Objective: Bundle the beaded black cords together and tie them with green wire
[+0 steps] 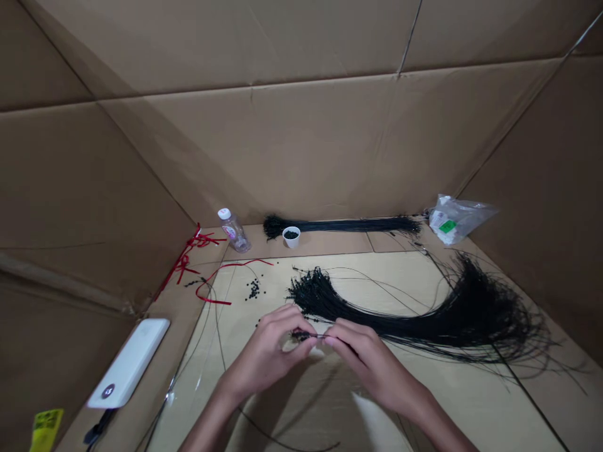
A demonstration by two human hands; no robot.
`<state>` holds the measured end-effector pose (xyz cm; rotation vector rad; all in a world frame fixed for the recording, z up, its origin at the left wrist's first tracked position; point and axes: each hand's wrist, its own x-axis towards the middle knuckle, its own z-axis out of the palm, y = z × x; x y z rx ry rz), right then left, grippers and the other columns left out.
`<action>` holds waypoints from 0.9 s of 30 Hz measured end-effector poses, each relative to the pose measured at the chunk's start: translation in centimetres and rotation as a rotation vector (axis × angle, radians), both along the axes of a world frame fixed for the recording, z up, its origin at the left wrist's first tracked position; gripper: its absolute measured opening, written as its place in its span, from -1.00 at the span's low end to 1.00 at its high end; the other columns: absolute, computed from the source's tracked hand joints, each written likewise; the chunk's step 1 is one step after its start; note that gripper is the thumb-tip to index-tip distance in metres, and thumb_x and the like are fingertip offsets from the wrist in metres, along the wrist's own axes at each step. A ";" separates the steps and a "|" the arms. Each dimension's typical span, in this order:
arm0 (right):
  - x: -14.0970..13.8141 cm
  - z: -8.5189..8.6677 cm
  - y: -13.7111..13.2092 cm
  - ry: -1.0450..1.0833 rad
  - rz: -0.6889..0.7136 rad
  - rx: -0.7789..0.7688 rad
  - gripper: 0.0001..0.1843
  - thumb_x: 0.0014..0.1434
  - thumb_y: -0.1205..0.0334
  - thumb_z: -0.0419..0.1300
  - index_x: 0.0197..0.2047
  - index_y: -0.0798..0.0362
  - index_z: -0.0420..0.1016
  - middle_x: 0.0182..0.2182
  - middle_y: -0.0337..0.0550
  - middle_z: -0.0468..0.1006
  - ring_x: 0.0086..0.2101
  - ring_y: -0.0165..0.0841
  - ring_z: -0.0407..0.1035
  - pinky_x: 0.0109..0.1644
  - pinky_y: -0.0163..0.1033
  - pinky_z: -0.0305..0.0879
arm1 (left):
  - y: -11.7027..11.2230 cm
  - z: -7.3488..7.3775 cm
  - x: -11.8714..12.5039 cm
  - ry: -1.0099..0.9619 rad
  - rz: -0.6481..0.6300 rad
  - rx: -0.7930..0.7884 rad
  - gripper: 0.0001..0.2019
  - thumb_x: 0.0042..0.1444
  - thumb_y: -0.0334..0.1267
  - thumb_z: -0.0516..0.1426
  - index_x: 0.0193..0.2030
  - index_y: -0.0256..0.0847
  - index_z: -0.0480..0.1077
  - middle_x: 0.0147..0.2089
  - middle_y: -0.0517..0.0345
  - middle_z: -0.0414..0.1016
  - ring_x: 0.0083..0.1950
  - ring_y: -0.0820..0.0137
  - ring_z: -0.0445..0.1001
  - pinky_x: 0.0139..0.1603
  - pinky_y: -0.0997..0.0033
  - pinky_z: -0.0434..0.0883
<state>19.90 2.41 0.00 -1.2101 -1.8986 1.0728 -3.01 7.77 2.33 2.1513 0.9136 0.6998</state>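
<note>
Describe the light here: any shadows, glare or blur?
In the head view, soft shadow slants across the cardboard back wall and darker below the left hand and right hand; in the head view, a small glint shows near the white device; in the head view, the curved black bundle has loose ends blurring together.

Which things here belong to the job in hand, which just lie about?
Likely in the job:
thin dark strand pinched by left hand and right hand
curved bundle of black strands
straight black bundle
small black beads
white cup of black bits

Probably just lying about:
clear bottle with white cap
thin red ribbons
flat white rectangular device
clear plastic bag, green label
</note>
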 end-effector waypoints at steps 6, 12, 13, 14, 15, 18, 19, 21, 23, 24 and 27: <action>-0.1 0.3 -0.6 0.000 0.014 -0.021 -0.69 0.61 0.16 0.03 -0.19 -0.03 0.48 -0.25 -0.24 0.51 -0.21 -0.29 0.43 -0.10 -0.22 0.26 | -1.5 0.3 0.5 -0.033 0.016 -0.080 -0.93 0.29 -0.40 0.26 -0.16 -0.16 0.56 -0.23 0.19 0.66 -0.20 0.39 0.60 -0.11 0.42 0.47; 0.0 0.5 -1.1 -0.024 0.009 -0.019 -0.67 0.60 0.15 0.02 -0.22 -0.03 0.47 -0.27 -0.24 0.49 -0.24 -0.28 0.42 -0.15 -0.22 0.25 | -2.3 0.0 1.5 -0.129 0.058 -0.129 -0.97 0.28 -0.28 0.36 -0.20 -0.15 0.63 -0.28 0.22 0.69 -0.26 0.42 0.62 -0.14 0.44 0.46; 0.1 0.6 -1.1 -0.019 0.010 -0.027 -0.67 0.60 0.15 0.03 -0.22 -0.03 0.47 -0.27 -0.24 0.49 -0.24 -0.29 0.42 -0.14 -0.22 0.25 | -2.3 0.0 1.6 -0.143 0.064 -0.127 -0.97 0.28 -0.29 0.36 -0.22 -0.15 0.64 -0.30 0.22 0.68 -0.28 0.42 0.60 -0.16 0.44 0.45; 0.2 0.6 -1.2 -0.008 0.013 -0.034 -0.68 0.60 0.15 0.03 -0.21 -0.04 0.48 -0.26 -0.25 0.50 -0.23 -0.29 0.43 -0.13 -0.22 0.25 | -2.3 0.0 1.5 -0.158 0.063 -0.125 -0.96 0.29 -0.31 0.35 -0.22 -0.15 0.65 -0.31 0.21 0.68 -0.29 0.43 0.60 -0.17 0.45 0.45; 0.3 0.7 -1.3 0.006 0.018 -0.040 -0.69 0.60 0.14 0.04 -0.19 -0.04 0.49 -0.25 -0.25 0.52 -0.21 -0.29 0.43 -0.11 -0.22 0.26 | -2.3 0.1 1.5 -0.172 0.062 -0.122 -0.96 0.29 -0.34 0.33 -0.21 -0.15 0.65 -0.31 0.21 0.68 -0.28 0.43 0.60 -0.18 0.45 0.44; 0.6 0.9 -1.4 0.033 0.042 -0.075 -0.68 0.60 0.10 0.05 -0.19 -0.05 0.51 -0.25 -0.26 0.54 -0.20 -0.28 0.44 -0.08 -0.22 0.26 | -2.4 0.4 1.3 -0.195 0.060 -0.112 -0.93 0.29 -0.37 0.32 -0.21 -0.17 0.67 -0.32 0.18 0.68 -0.29 0.43 0.59 -0.21 0.47 0.43; 0.8 0.9 -1.5 0.038 0.056 -0.093 -0.66 0.60 0.08 0.05 -0.21 -0.04 0.51 -0.26 -0.26 0.53 -0.21 -0.29 0.44 -0.10 -0.23 0.26 | -2.5 0.5 1.3 -0.192 0.058 -0.115 -0.93 0.29 -0.36 0.32 -0.22 -0.17 0.68 -0.32 0.17 0.68 -0.30 0.43 0.59 -0.23 0.47 0.43; 1.1 0.9 -1.5 0.051 0.092 -0.132 -0.63 0.60 0.04 0.06 -0.21 -0.04 0.54 -0.28 -0.26 0.54 -0.23 -0.30 0.45 -0.11 -0.24 0.25 | -2.8 0.8 1.3 -0.170 0.051 -0.128 -0.93 0.28 -0.34 0.33 -0.24 -0.18 0.68 -0.33 0.16 0.68 -0.32 0.43 0.60 -0.25 0.47 0.42; 1.4 0.9 -1.6 0.061 0.115 -0.158 -0.63 0.59 0.02 0.07 -0.18 -0.04 0.59 -0.25 -0.26 0.57 -0.20 -0.30 0.46 -0.09 -0.25 0.25 | -3.1 0.9 1.4 -0.142 0.034 -0.127 -0.92 0.27 -0.36 0.32 -0.25 -0.19 0.68 -0.33 0.15 0.69 -0.32 0.42 0.61 -0.26 0.48 0.43; 1.6 0.9 -1.6 0.059 0.115 -0.166 -0.64 0.59 0.02 0.07 -0.16 -0.05 0.60 -0.24 -0.26 0.58 -0.18 -0.30 0.47 -0.07 -0.26 0.25 | -3.2 0.9 1.4 -0.133 0.023 -0.108 -0.91 0.27 -0.38 0.31 -0.25 -0.19 0.68 -0.33 0.14 0.69 -0.32 0.42 0.61 -0.26 0.48 0.44; 1.7 1.0 -1.8 0.029 0.106 -0.176 -0.63 0.59 0.02 0.08 -0.18 -0.04 0.61 -0.25 -0.26 0.58 -0.19 -0.30 0.48 -0.05 -0.25 0.25 | -3.4 0.8 1.6 -0.134 -0.016 -0.011 -0.88 0.26 -0.44 0.27 -0.22 -0.22 0.67 -0.31 0.12 0.69 -0.31 0.42 0.61 -0.26 0.49 0.45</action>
